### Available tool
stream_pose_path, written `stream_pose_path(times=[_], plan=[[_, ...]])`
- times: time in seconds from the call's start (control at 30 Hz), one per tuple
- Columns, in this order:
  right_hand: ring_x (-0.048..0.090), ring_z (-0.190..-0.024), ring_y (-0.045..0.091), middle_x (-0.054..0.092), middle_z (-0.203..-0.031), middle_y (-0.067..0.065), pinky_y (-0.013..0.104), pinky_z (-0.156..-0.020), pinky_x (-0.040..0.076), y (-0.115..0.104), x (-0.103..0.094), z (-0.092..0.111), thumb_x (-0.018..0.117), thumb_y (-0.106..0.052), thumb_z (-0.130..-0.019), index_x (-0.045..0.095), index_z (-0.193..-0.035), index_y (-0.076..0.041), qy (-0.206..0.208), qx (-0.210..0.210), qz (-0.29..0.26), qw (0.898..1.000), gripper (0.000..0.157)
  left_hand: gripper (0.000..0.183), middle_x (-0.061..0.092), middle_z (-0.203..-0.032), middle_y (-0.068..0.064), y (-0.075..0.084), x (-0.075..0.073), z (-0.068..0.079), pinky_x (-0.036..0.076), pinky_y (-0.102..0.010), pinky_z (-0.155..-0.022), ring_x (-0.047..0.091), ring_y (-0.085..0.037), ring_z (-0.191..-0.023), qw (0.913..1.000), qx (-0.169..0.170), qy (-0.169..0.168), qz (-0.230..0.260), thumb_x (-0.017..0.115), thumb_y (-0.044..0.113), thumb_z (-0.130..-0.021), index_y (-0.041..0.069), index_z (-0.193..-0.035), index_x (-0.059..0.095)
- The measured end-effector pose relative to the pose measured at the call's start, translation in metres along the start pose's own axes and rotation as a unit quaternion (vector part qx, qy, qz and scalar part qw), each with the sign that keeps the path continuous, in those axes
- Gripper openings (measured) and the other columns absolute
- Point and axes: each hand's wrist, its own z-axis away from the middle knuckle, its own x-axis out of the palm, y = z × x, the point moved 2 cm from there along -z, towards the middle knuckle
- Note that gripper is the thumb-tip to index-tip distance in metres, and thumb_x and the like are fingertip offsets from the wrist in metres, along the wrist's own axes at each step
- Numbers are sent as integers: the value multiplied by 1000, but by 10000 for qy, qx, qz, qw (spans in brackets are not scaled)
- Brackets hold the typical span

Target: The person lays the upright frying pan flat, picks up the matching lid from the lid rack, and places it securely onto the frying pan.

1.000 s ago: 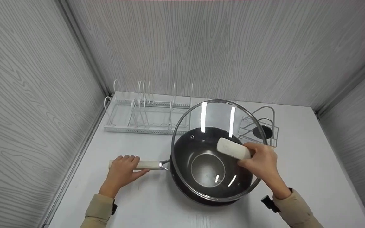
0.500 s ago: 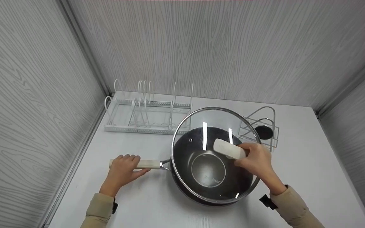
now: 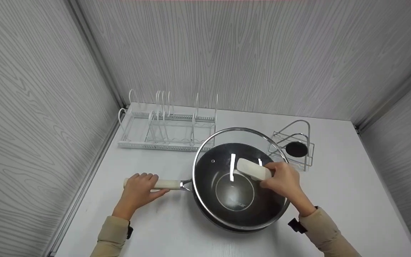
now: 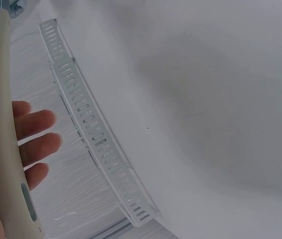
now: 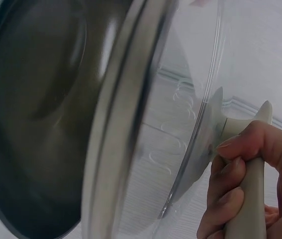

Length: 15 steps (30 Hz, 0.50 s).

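A dark wok (image 3: pixel 223 223) with a cream handle (image 3: pixel 168 184) sits on the white table. My left hand (image 3: pixel 138 191) grips that handle; in the left wrist view the fingers (image 4: pixel 36 124) wrap around it. Over the wok is a glass lid (image 3: pixel 241 134) with a metal rim, tilted so its far edge reaches past the wok's back rim. My right hand (image 3: pixel 283 179) holds the lid by its cream knob (image 3: pixel 252 168). The right wrist view shows the fingers (image 5: pixel 225 204) curled round the knob, with a gap between lid and wok on that side.
A white wire dish rack (image 3: pixel 166 146) stands at the back left, close to the wall. Behind the wok on the right is a small metal wire stand (image 3: pixel 307 142) with a dark round disc (image 3: pixel 296 149). Grey wood-patterned walls (image 3: pixel 205 53) enclose the table on the back and sides.
My right hand has brought the lid lower and slightly left, with its far edge dropping toward the wok. The left hand and the wok have stayed nearly still.
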Motion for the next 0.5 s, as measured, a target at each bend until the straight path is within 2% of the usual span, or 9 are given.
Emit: stream_pose_path(times=[0.5], plan=[[43, -54, 15, 54, -54, -8, 29, -47, 30, 2, 13, -1, 72, -18, -43, 70, -68, -21, -348, 146, 36, 9993, 26, 49, 57, -60, -2, -3, 0, -3, 43, -35, -48, 51, -18, -51, 9999, 4, -82, 101, 65, 58, -78, 10, -73, 56]])
